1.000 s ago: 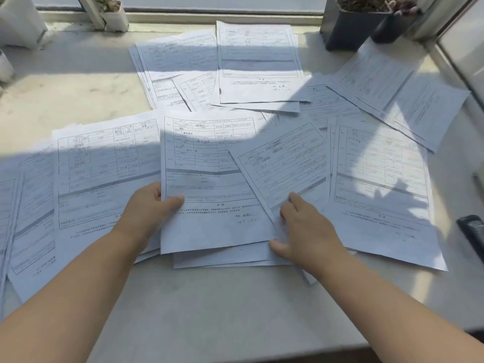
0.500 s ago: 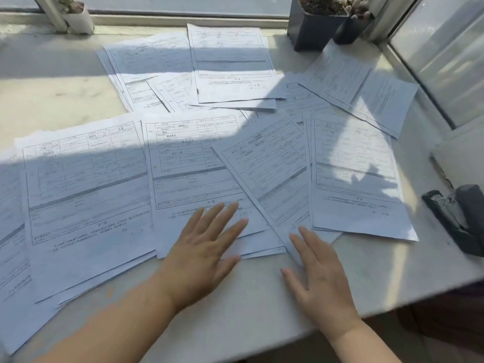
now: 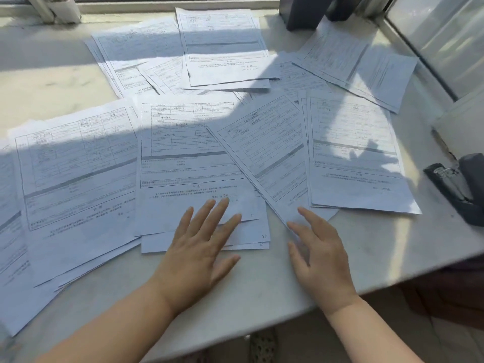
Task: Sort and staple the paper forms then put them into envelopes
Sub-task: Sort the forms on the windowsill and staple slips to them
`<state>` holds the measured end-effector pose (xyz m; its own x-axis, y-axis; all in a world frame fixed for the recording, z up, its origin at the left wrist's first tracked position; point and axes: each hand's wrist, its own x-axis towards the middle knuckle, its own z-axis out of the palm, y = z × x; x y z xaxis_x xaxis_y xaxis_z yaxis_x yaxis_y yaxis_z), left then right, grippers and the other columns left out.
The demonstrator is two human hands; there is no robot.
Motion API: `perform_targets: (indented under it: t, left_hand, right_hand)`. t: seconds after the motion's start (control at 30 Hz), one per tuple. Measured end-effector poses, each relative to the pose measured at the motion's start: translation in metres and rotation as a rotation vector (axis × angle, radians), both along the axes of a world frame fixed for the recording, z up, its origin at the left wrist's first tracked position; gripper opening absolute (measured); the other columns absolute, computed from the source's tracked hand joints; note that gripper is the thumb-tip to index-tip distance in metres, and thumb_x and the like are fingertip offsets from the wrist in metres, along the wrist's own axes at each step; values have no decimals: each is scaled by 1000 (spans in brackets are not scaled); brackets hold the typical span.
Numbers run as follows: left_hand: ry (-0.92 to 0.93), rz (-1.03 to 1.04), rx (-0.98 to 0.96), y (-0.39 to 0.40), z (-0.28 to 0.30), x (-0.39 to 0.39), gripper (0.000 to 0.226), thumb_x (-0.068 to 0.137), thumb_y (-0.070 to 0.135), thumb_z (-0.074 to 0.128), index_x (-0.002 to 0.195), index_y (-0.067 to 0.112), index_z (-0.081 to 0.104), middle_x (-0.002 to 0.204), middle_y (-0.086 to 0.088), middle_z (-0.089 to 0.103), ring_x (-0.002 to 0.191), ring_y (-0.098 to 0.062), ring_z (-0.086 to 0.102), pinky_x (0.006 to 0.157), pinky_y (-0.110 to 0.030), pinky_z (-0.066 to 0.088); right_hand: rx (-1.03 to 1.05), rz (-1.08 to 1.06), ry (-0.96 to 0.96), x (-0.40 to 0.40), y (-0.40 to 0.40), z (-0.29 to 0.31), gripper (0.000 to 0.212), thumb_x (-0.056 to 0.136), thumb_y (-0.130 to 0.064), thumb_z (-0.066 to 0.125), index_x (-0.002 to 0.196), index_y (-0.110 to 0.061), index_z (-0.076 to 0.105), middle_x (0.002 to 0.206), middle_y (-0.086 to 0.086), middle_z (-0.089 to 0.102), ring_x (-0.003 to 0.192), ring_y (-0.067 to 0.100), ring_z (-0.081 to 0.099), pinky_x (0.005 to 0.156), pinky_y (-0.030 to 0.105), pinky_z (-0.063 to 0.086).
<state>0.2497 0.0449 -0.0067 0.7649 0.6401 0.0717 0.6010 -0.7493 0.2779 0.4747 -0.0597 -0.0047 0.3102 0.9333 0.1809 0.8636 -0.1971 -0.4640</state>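
Several printed paper forms lie spread over the pale stone ledge [image 3: 256,286]. My left hand [image 3: 201,247] lies flat with straight fingers on the bottom edge of the middle stack of forms [image 3: 183,163]. My right hand [image 3: 318,254] rests open on the ledge, its fingertips touching the lower corner of a tilted form [image 3: 264,150]. Another form [image 3: 353,153] lies to the right of it, and a wide one [image 3: 76,174] to the left. A dark stapler [image 3: 458,187] sits at the right edge, apart from both hands.
More forms [image 3: 222,45] lie at the back near the window frame. A dark plant pot [image 3: 303,11] stands at the back right and a white pot [image 3: 65,9] at the back left. The ledge's front edge runs just below my wrists.
A second ago both hands gripped sheet edges; they have since let go and now lie flat. My view has swung right, bringing the stapler into sight.
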Motion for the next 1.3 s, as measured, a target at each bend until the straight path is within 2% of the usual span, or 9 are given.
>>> perform_targets:
  t: [0.13,0.23,0.4,0.6,0.77,0.9,1.03,1.13,1.3]
  left_hand:
    - [-14,197,-143,8,-3,18,70,87,59,38,144,20,40,155,-2,30,143,-24,22,118,-41,13]
    - [3,221,-201,19,-2,21,74,80,63,41,137,17,52,149,-4,42,137,-28,39,112,-39,24]
    - [1,210,-179,27,2,17,72,72,67,47,125,21,64,138,1,55,126,-22,54,104,-37,34]
    - [-63,93,-40,39,9,10,42,82,45,48,101,15,72,115,-1,70,98,-19,70,68,-30,59]
    - [-57,52,-86,42,15,7,66,72,66,52,114,16,63,115,2,69,101,-16,65,75,-26,54]
    - [-31,-13,-136,49,21,2,59,73,58,54,121,24,53,119,3,66,103,-18,66,81,-27,55]
    - [22,-82,-267,60,26,-9,70,76,45,67,141,30,44,145,8,47,130,-9,45,102,-15,27]
    - [30,-127,-340,65,28,-13,74,79,35,70,145,33,36,150,13,37,137,-3,33,108,-13,21]
    - [35,-161,-389,68,29,-18,69,83,45,60,146,33,35,152,16,28,138,4,23,109,-6,11]
  right_hand:
    - [29,160,45,-12,-11,-4,33,86,-24,52,117,-21,65,131,10,58,115,26,53,98,42,40]
    - [-83,257,-97,-14,-8,-4,41,89,-42,48,129,-32,53,144,9,46,128,24,42,107,45,27]
    - [-245,286,-252,-15,8,-8,51,95,-62,25,132,-37,51,154,8,36,139,23,30,113,43,12]
    - [-270,296,-328,-17,18,-14,58,95,-66,12,139,-41,40,154,5,32,139,23,27,112,45,10]
    - [-250,304,-334,-20,32,-8,61,94,-68,10,137,-41,44,153,8,36,138,24,27,112,45,8]
    - [-231,305,-346,-21,41,-7,56,91,-66,25,131,-40,55,152,9,39,137,23,27,111,45,10]
    - [-229,289,-353,-23,40,-9,54,88,-64,33,131,-41,54,152,9,40,137,23,26,111,43,9]
    - [-254,281,-346,-24,38,-7,53,88,-63,33,133,-42,52,152,9,40,137,23,26,111,43,9]
    - [-310,299,-288,-24,36,-9,54,91,-65,28,139,-44,41,153,7,38,139,23,27,112,43,8]
